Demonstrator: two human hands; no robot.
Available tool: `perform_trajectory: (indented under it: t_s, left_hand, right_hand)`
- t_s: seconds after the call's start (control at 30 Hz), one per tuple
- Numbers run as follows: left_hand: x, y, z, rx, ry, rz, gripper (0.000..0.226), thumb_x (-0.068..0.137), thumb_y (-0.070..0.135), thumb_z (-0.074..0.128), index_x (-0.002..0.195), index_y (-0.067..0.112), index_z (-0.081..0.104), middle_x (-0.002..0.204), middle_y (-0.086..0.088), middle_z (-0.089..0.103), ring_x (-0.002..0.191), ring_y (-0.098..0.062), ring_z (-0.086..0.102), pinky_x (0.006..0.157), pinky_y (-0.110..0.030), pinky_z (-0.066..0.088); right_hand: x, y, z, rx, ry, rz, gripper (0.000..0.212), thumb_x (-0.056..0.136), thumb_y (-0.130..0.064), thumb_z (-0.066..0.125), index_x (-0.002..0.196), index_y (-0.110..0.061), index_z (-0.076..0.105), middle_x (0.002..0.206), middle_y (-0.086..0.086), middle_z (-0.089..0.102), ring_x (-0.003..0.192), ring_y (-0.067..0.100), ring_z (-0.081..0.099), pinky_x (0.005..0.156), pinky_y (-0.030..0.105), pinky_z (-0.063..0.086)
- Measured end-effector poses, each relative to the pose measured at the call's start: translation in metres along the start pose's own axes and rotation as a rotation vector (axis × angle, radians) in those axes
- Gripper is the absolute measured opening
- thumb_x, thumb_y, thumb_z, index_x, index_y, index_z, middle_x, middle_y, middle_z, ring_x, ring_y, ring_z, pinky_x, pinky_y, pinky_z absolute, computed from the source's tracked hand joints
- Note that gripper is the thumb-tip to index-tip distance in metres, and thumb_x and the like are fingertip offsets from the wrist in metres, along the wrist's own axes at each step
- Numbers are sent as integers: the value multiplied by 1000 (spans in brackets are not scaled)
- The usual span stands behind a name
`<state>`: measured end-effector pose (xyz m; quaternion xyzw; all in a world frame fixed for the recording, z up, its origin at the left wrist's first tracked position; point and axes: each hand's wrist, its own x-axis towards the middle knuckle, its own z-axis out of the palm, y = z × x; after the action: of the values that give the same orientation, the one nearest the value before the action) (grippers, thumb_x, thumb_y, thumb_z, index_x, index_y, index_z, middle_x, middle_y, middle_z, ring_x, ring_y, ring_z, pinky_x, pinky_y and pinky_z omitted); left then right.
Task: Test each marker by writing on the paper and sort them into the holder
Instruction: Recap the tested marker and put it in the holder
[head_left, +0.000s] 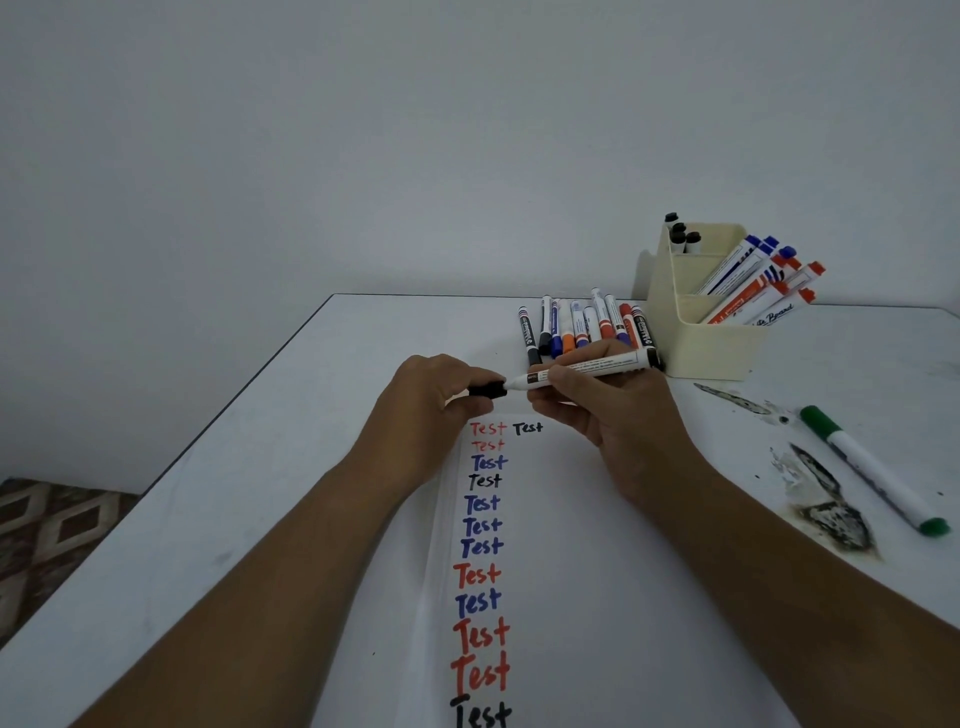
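My right hand (618, 415) grips a white black-ended marker (597, 366) held level above the paper (545, 571). My left hand (431, 400) pinches its black cap (487, 389), which sits right at the marker's tip. The paper carries a column of "Test" words in red, blue and black, and one more black "Test" beside the top one. A pile of several markers (582, 327) lies just behind my hands. The cream holder (711, 343) at the right back has black markers in its rear compartment and blue and orange ones in the front compartments.
A green marker (867, 467) lies alone on the white table (260, 493) at the right, next to dark scuffed patches (826, 509). The table's left edge runs diagonally, with patterned floor (57, 530) beyond. A plain wall stands behind.
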<state>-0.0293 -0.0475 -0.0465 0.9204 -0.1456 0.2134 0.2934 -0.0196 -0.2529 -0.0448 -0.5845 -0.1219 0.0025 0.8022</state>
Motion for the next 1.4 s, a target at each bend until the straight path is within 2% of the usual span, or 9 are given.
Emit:
perform_trajectory:
  t_s: [0.17,0.33,0.57,0.77,0.9,1.0,1.17,1.23,1.4]
  left_hand:
    - [-2,10,-1,-11,-91,-18,23,97,14,62,112,24,75,91,7,71,73,10,56,69,0,36]
    - [-3,11,-2,-10,-126,-110,21,101,18,54,110,26,72,90,7,70,82,-5,61,67,-15,41]
    - [-2,21,0,54,-124,-93,21,103,16,49,97,26,65,82,-2,65,72,-14,56,62,-18,38]
    - [-1,18,9,-23,-148,-137,20,101,25,55,117,29,66,101,8,68,86,-10,59,67,-12,37]
    - [0,-1,10,97,-198,-166,67,89,54,65,148,35,42,134,13,52,126,-9,43,97,-25,39]
    - [0,-11,13,177,-213,-201,71,88,64,59,147,28,45,143,7,51,132,-15,43,108,-36,38]
    - [2,-14,16,140,-145,-168,50,89,61,59,126,28,64,125,9,59,110,-8,51,93,-27,40]
    - [2,-17,17,131,-134,-175,45,89,59,60,123,29,65,122,10,59,106,-5,48,90,-26,38]
    - [2,-19,20,139,-125,-172,42,88,59,60,121,33,65,120,12,58,108,-5,47,91,-26,38]
  right_hand:
    - [-3,0,2,-124,-53,-25,10,88,-1,71,99,-1,70,99,20,75,92,37,75,82,41,63]
    - [-4,1,5,-235,23,-94,13,82,-3,78,92,-11,74,84,16,75,80,34,75,73,33,64]
    - [-3,-1,7,-264,-4,-96,15,84,-4,77,96,-11,71,83,12,76,74,27,76,68,30,63]
    - [-2,3,6,-317,53,-65,14,89,-7,74,95,-19,71,89,12,76,78,22,77,74,29,63]
    - [2,0,-1,-345,175,-160,15,87,-9,77,93,-23,74,89,2,77,87,18,74,83,29,60]
    - [4,-12,-9,-283,288,-166,19,87,-8,77,98,-23,74,94,0,77,92,17,73,81,23,59]
    - [6,-40,-20,-138,343,-203,66,86,3,74,133,-28,39,94,10,78,94,22,74,85,32,59]
    - [10,-52,-24,-258,354,-241,79,87,3,72,138,-37,26,90,3,79,86,13,73,80,23,58]
    - [45,-100,-41,-517,416,-294,63,98,-6,59,144,-35,27,98,8,73,83,19,75,77,30,62]
